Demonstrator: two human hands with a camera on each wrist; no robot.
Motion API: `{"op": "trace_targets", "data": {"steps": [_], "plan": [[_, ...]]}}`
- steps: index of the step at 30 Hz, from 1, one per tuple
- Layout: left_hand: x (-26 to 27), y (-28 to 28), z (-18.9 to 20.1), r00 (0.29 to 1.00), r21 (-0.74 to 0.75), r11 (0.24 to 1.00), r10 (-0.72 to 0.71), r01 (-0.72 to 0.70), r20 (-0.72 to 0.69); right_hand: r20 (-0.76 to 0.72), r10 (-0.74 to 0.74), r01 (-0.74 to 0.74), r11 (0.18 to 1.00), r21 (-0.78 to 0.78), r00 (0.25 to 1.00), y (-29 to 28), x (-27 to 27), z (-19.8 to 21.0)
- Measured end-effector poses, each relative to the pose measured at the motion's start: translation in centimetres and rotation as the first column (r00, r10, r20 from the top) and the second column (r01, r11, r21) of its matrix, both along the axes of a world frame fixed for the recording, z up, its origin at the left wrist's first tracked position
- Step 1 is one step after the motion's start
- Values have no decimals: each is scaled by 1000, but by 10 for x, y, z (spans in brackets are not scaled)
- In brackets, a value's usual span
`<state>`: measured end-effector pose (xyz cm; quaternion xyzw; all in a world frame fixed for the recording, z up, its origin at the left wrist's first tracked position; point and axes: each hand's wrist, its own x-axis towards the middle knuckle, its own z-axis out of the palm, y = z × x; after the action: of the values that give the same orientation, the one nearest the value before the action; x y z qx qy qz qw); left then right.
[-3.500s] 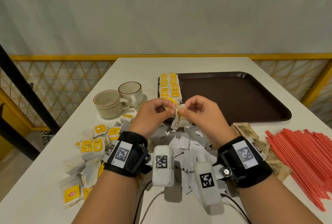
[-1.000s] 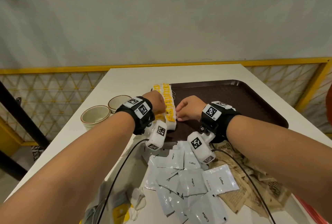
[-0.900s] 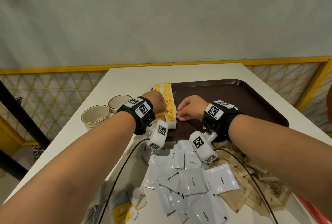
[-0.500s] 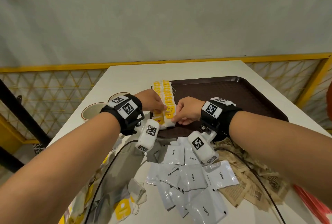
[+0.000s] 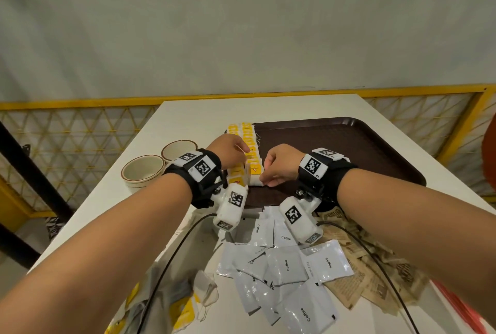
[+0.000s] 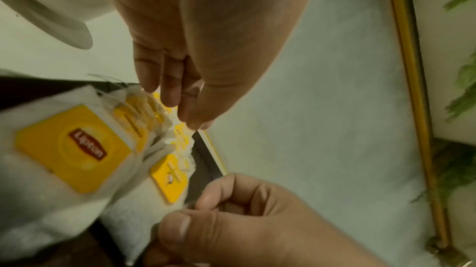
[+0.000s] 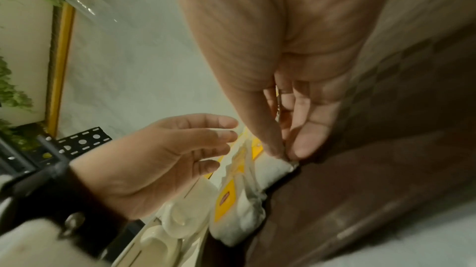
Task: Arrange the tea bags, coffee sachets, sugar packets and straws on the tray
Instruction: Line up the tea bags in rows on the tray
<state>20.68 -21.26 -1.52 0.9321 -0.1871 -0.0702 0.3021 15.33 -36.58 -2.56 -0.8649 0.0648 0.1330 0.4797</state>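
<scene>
Two rows of white tea bags with yellow tags [image 5: 248,146] line the left edge of the dark brown tray [image 5: 349,151]. My right hand [image 5: 261,182] pinches the corner of the nearest tea bag [image 7: 273,169] between thumb and fingers at the near end of the right row. My left hand [image 5: 245,150] lies over the left row with straight fingers [image 6: 170,88] touching the tag tops. White coffee sachets [image 5: 284,266], brown sugar packets [image 5: 375,280] and red straws [image 5: 456,309] lie on the table in front of the tray.
Two cream cups [image 5: 143,172] stand left of the tray. Loose tea bags [image 5: 185,304] lie at the near left under my left forearm. The white table [image 5: 204,111] ends at a yellow railing; most of the tray's floor is bare.
Both hands brought a tea bag from above the table to the near end of the rows. In the last half second my left hand slid farther along the left row.
</scene>
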Motion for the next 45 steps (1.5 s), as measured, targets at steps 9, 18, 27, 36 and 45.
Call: {"op": "trace_targets", "data": {"steps": [9, 18, 27, 36, 45], "plan": [[-28, 47, 6, 999, 82, 997, 20, -16, -49, 79, -60, 53, 995, 84, 995, -17, -7, -1], [-27, 35, -14, 993, 27, 994, 109, -108, -52, 164, -106, 112, 993, -26, 981, -3, -1, -9], [-19, 33, -12, 990, 4, 991, 132, -132, -51, 216, -23, 60, 985, -163, 976, 3, 3, -10], [-12, 32, -11, 979, -45, 984, 169, -175, -113, 196, -51, 60, 997, -39, 979, -4, 0, -12], [-12, 30, -5, 983, 4, 990, 140, -140, -120, 181, -2, 21, 994, -107, 983, 3, 1, -15]]}}
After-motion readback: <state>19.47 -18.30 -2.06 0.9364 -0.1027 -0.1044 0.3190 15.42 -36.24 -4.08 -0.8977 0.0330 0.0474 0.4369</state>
